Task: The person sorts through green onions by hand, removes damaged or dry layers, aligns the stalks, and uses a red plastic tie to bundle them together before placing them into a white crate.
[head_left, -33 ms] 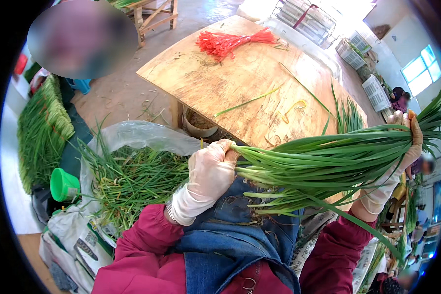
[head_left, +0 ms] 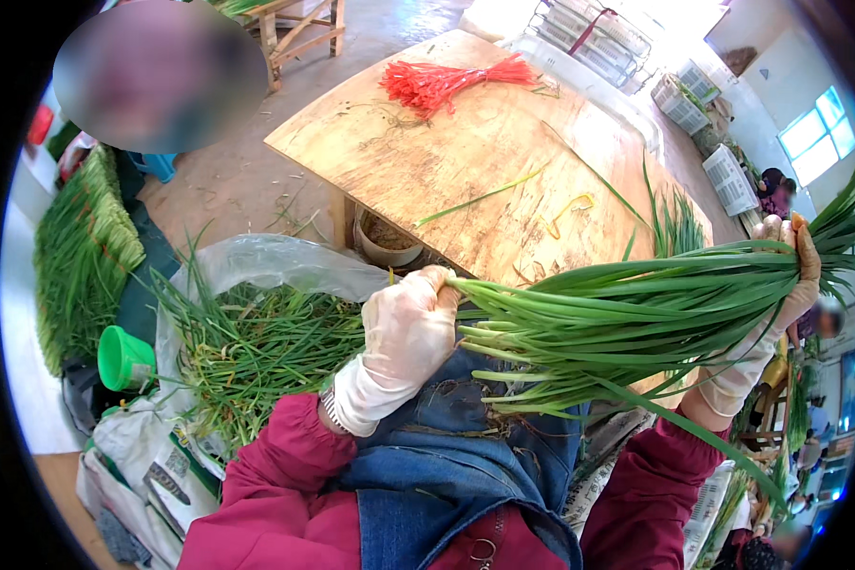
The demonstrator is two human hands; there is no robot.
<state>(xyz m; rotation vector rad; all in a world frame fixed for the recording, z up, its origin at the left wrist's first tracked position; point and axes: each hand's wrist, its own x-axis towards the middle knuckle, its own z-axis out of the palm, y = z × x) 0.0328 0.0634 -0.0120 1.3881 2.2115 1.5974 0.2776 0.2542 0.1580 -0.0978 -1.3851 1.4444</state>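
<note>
A thick bunch of garlic chives [head_left: 627,309] lies sideways in front of me, pale stalk ends to the left and dark leaf tips to the right. My right hand [head_left: 779,275], in a thin whitish glove, is wrapped round its leafy end. At the stalk end, my gloved left hand [head_left: 404,332] is closed, thumb against fingers, on the pale end of one or a few chives. The other stalk ends fan out loose below it. One long leaf droops from the bunch across my right sleeve [head_left: 646,484].
A wooden table [head_left: 351,133] ahead bears red ties [head_left: 437,85], stray leaves and more chives [head_left: 676,226]. Left of me, a clear plastic bag [head_left: 285,256] holds loose leaves [head_left: 266,347] beside a green cup [head_left: 126,358]. Stacked chives [head_left: 81,256] stand far left; crates [head_left: 729,180] stand far right.
My left hand has shifted very slightly to the left, away from the bunch, still pinching. The right hand and the bunch stay in place.
</note>
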